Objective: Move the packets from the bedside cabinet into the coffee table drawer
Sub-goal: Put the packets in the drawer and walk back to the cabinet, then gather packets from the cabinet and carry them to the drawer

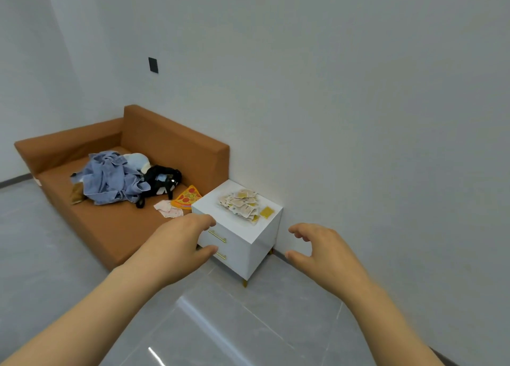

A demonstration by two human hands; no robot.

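A heap of several small beige packets (242, 204) lies on top of the white bedside cabinet (259, 252), with one yellow packet (266, 212) beside the heap. The cabinet has two drawers with gold handles and stands against the wall. My left hand (182, 244) reaches out in front of the cabinet's drawers, fingers apart, holding nothing. My right hand (323, 248) is stretched out to the right of the cabinet, fingers curled apart and empty. Neither hand touches the packets. No coffee table is in view.
A brown sofa (116, 227) stands left of the cabinet, holding a pile of blue clothes (110, 180), a black bag (162, 180), a pizza-slice toy (187, 197) and a pink cloth (168, 209). Grey tiled floor (234, 324) lies in front.
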